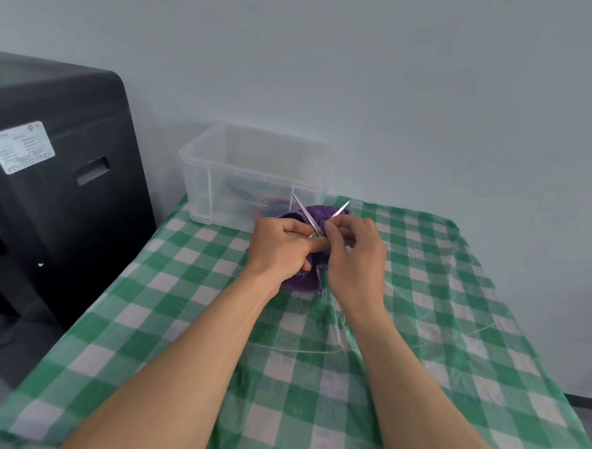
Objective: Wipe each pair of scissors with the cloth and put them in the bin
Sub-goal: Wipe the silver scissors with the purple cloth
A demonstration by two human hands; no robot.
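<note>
The task looks partly done, judging by the bin (242, 173) at the far left of the surface (436, 334): coloured shapes that seem to be scissor handles and blades show dimly through its wall. One pair of scissors (305, 212) is in hand above the middle of the surface, just near of the bin, not yet dropped in. No other pairs lie on the surface, so this may be the last.

The left hand (279, 247) has its fingers curled round the cloth (302, 279), thumb by the pivot. The right hand (354, 255) pinches the scissors near the pivot; the handles are hidden.

The blades are thin, bright steel, spread in a V pointing far. The cloth is purple, fuzzy towelling, bunched. The bin is clear, rigid plastic with a rolled rim. A thin, wrinkled green-and-white check sheet covers the surface.
</note>
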